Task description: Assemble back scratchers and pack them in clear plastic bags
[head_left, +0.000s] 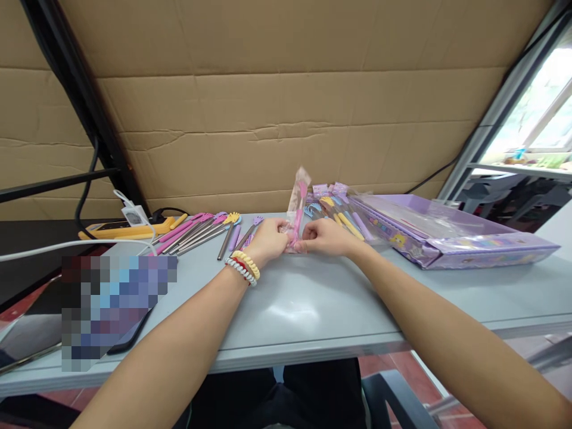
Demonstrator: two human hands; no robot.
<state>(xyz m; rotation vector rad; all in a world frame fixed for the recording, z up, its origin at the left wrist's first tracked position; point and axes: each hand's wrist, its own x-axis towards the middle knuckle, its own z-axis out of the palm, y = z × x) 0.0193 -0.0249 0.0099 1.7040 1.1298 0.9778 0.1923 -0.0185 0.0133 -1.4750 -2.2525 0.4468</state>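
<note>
A pink stick (298, 215) in a clear bag (302, 175) tilts up between my two hands at the middle of a pale grey table (290, 319), its widened end uppermost and its lower end down among my fingertips. My left hand (271, 241) pinches the bag low on its left side, thumb and fingers pressed together, probably to steady it. My right hand (328, 237), fingers curled, pinches at the bottom from the other side; whether it grips plastic alone or the stick as well, I cannot tell. Holding it low seems to leave the upper part in plain view.

Just left of my left hand, metal rods with coloured claw-shaped heads (203, 231) lie spread side by side, their heads mostly pointing away from me, perhaps for easy picking up. Beyond my right hand, wrapped sticks with yellow and purple handles (351, 223) lie together, close enough to reach. Next to them, a shallow purple box (491, 245) stands open on the right, apparently set aside to leave working room before me. Farther left sit a yellow tool (127, 230) and a white plug (134, 213); a cardboard sheet (286, 104) backs the table.
</note>
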